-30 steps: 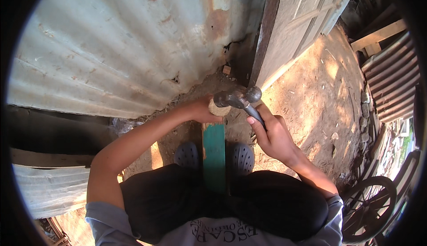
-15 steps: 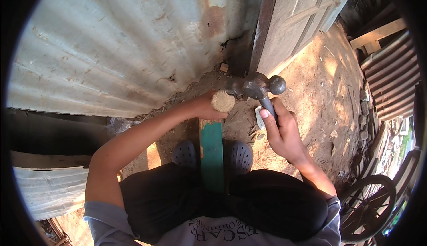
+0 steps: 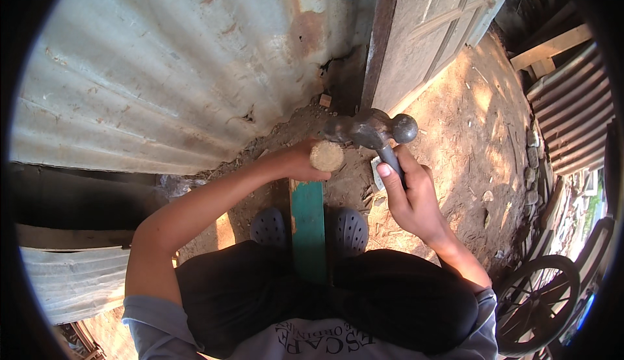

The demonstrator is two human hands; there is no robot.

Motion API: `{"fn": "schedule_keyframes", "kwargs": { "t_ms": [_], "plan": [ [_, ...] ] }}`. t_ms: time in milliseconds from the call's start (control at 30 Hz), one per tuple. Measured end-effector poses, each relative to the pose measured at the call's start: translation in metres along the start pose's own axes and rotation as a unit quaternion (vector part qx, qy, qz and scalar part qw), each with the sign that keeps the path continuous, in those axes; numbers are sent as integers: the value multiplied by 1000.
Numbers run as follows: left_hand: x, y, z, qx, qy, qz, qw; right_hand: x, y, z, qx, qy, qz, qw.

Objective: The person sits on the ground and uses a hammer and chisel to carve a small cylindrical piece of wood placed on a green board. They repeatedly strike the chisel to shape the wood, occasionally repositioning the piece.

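My left hand is closed round an upright round wooden piece, whose pale, rough end faces up; the rest of it is hidden below. My right hand grips the handle of a ball-peen hammer, thumb along the shaft. Its dark metal head is level with the far side of the wooden piece, the rounded end to the right; whether they touch I cannot tell. A worn green board runs between my feet, its far end under my left hand.
Corrugated metal sheeting rises ahead and left, beside a panelled wooden door. A small wood chip lies on the dirt ground. My grey clogs flank the board. A spoked wheel stands at the lower right.
The hammer head has dipped very slightly toward me, and my left hand with the wooden piece sits a touch nearer. Both grips stay the same.
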State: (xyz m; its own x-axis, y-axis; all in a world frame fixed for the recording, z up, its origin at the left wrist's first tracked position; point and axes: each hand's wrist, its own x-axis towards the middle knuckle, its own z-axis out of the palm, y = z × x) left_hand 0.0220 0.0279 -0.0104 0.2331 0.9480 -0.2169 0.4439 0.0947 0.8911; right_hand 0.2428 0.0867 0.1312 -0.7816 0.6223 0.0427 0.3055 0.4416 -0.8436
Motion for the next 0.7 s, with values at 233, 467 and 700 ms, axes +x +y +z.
{"fn": "schedule_keyframes", "kwargs": {
  "t_ms": [233, 467, 700],
  "plan": [
    [0, 6, 0, 13, 9, 38, 999, -1, -2, -1, 4, -3, -1, 1000],
    [0, -1, 0, 23, 12, 41, 999, -2, 3, 1, 7, -1, -11, 1000],
    [-6, 9, -4, -26, 7, -32, 999, -1, 4, 2, 3, 0, -28, 1000]
  ]
}}
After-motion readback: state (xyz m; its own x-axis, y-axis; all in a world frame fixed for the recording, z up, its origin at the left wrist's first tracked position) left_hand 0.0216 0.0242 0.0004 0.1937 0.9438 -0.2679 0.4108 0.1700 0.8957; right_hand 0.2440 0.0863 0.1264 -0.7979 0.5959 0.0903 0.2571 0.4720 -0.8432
